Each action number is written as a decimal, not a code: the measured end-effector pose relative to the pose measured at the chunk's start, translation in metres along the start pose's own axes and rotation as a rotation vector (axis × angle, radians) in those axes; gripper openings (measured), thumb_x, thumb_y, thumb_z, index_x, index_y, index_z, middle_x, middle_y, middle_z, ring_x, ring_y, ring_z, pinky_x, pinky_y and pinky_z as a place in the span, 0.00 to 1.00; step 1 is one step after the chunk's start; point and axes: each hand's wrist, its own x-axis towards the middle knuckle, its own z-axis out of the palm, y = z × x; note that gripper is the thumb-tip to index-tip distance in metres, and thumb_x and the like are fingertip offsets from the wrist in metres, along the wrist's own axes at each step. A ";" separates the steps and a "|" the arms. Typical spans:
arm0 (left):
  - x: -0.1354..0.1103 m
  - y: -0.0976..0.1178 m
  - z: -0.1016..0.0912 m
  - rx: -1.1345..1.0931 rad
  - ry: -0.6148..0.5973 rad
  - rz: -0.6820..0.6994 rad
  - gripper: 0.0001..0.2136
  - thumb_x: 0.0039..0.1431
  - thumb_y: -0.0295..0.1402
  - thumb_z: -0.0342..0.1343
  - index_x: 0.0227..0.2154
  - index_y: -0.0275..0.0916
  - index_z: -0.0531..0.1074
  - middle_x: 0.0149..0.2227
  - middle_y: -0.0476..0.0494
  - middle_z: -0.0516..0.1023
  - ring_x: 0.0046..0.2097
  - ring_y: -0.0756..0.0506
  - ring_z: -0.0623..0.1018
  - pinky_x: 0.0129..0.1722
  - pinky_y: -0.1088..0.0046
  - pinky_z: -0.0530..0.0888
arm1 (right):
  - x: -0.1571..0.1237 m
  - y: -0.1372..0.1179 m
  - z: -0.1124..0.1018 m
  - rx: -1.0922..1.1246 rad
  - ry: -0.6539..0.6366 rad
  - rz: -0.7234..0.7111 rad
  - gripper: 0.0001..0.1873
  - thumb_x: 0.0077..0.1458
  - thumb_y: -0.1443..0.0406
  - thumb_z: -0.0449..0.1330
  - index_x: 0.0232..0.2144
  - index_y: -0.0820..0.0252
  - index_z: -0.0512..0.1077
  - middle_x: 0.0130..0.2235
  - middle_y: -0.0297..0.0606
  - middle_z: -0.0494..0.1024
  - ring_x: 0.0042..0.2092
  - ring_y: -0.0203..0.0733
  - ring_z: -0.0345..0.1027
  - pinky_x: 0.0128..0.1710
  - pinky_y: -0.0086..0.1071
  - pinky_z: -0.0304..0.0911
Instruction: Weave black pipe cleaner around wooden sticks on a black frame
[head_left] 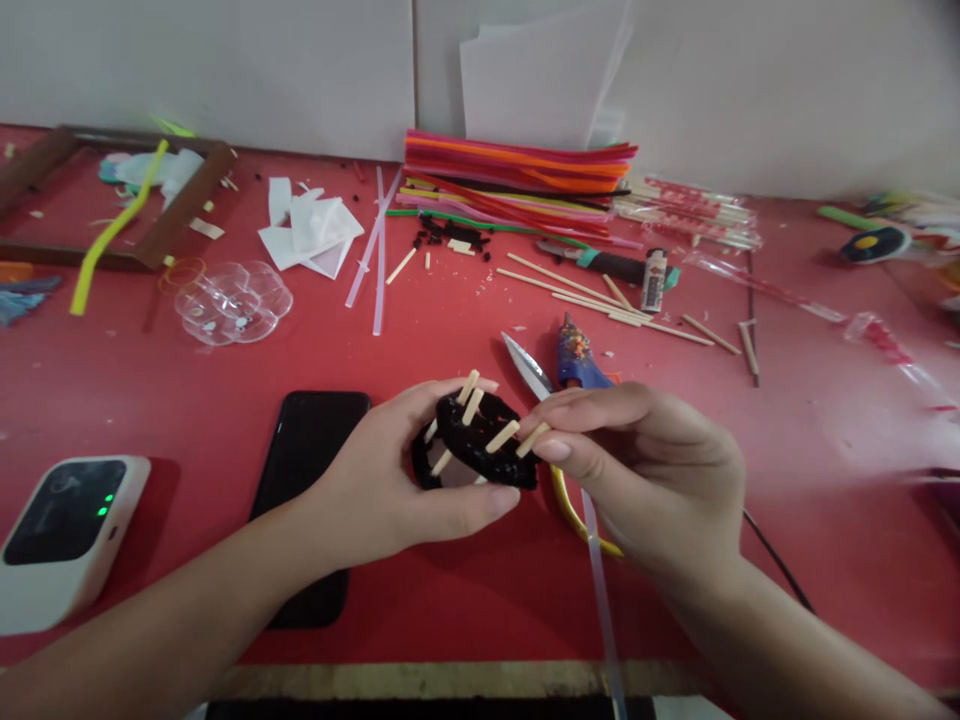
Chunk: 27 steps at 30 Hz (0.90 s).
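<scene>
My left hand (412, 470) is closed around a small black fuzzy frame (480, 440), apparently made of pipe cleaner, with short pale wooden sticks standing through its rim. Between the thumb and forefinger of my right hand (637, 460) is a short wooden stick (533, 440) at the frame's right edge. Whether that stick is fixed in the rim I cannot tell. Under and behind my right hand lie scissors with yellow handles (568, 505) and a blue glue gun (583, 365). A translucent glue stick (602, 600) hangs down past the table's front edge.
Left of my hands lie a black phone (307, 480) and a white device with a screen (75, 540). Farther back are a clear flower-shaped palette (234, 303), paper scraps (315, 225), bundled pipe cleaners (517, 165), wooden sticks (600, 300), a lighter (654, 280) and a brown frame (184, 200).
</scene>
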 end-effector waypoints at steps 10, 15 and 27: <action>0.001 -0.003 0.000 0.010 0.035 0.003 0.18 0.51 0.38 0.71 0.44 0.44 0.77 0.39 0.47 0.83 0.37 0.45 0.80 0.36 0.70 0.77 | 0.002 0.001 -0.001 -0.009 -0.050 -0.036 0.07 0.53 0.70 0.74 0.33 0.53 0.82 0.32 0.32 0.87 0.35 0.38 0.84 0.36 0.29 0.82; -0.001 -0.002 0.000 -0.004 0.024 -0.002 0.17 0.52 0.38 0.71 0.44 0.44 0.77 0.38 0.48 0.82 0.34 0.46 0.80 0.33 0.72 0.76 | 0.003 0.001 0.000 0.016 -0.062 -0.046 0.10 0.52 0.73 0.73 0.33 0.53 0.82 0.32 0.31 0.87 0.35 0.37 0.83 0.36 0.28 0.82; 0.001 -0.001 0.000 0.000 0.001 0.012 0.13 0.53 0.38 0.70 0.40 0.44 0.77 0.39 0.47 0.83 0.36 0.45 0.80 0.31 0.74 0.75 | 0.001 0.003 -0.003 -0.064 -0.082 -0.116 0.09 0.54 0.73 0.72 0.35 0.53 0.81 0.33 0.33 0.87 0.37 0.39 0.83 0.38 0.32 0.82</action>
